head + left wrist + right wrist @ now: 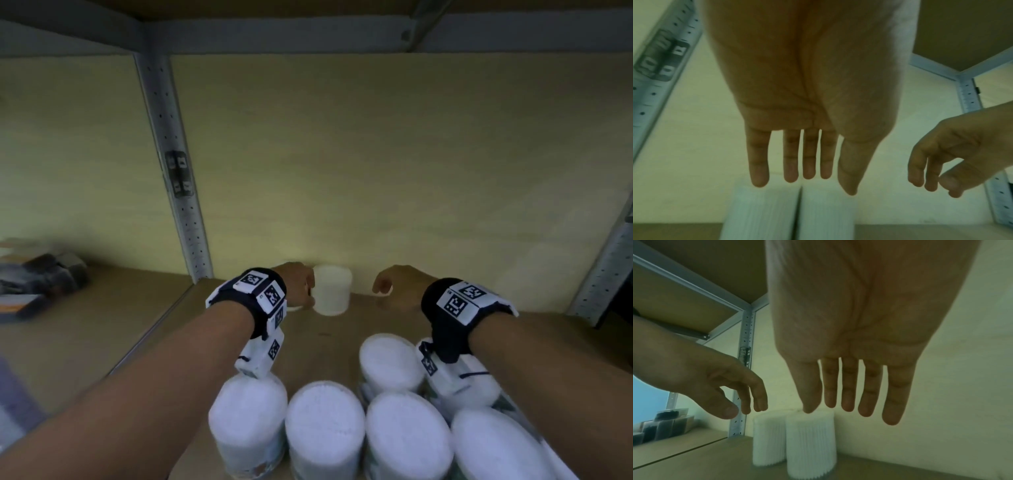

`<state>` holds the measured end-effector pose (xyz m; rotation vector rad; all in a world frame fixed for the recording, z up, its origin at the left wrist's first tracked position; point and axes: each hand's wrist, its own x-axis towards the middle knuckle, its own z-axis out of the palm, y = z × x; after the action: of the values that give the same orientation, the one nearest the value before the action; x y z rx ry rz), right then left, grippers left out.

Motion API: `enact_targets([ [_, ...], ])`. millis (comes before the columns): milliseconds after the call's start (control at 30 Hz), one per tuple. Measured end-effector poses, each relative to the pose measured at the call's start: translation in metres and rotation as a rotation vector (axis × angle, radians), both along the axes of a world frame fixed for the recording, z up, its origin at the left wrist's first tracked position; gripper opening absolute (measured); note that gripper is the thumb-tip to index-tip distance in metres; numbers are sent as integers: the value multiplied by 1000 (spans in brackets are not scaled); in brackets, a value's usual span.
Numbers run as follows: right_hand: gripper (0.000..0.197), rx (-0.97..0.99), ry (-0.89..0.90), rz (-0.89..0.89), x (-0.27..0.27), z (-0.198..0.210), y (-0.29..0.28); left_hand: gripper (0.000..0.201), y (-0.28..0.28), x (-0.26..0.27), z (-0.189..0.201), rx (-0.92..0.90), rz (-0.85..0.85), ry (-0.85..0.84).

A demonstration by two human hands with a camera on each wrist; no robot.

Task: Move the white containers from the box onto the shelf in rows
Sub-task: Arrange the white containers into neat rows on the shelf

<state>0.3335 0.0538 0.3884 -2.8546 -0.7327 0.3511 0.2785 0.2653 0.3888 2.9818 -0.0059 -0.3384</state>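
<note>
Two ribbed white containers stand side by side at the back of the shelf board [342, 330]. In the head view one container [332, 289] shows fully; the other [293, 308] is mostly hidden behind my left hand [301, 284]. My left hand [808, 175] hovers just above the pair [764, 211] [826, 211], fingers straight, holding nothing. My right hand [394, 286] hangs to the right of the containers [810, 446] [768, 439], fingers relaxed and holding nothing. Several more white-lidded containers [325, 428] crowd together in the foreground below my wrists.
A perforated metal upright [178, 192] stands left of the containers and another [606, 274] at the far right. Dark packaged items [41, 277] lie in the neighbouring bay on the left. Bare shelf board runs to the right of the two containers along the back wall.
</note>
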Motion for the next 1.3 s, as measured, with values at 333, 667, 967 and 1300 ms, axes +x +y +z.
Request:
enact_targets([
  [333, 41, -34, -55, 53, 58, -1, 74, 48, 59, 51, -17, -36, 106, -75],
  [667, 61, -256, -44, 89, 81, -20, 118, 44, 74, 75, -40, -57, 96, -147],
  [967, 59, -268, -60, 72, 80, -20, 121, 44, 74, 74, -42, -72, 90, -154],
  [1300, 52, -175, -54, 150, 77, -16, 116, 44, 73, 72, -46, -112, 99, -165],
])
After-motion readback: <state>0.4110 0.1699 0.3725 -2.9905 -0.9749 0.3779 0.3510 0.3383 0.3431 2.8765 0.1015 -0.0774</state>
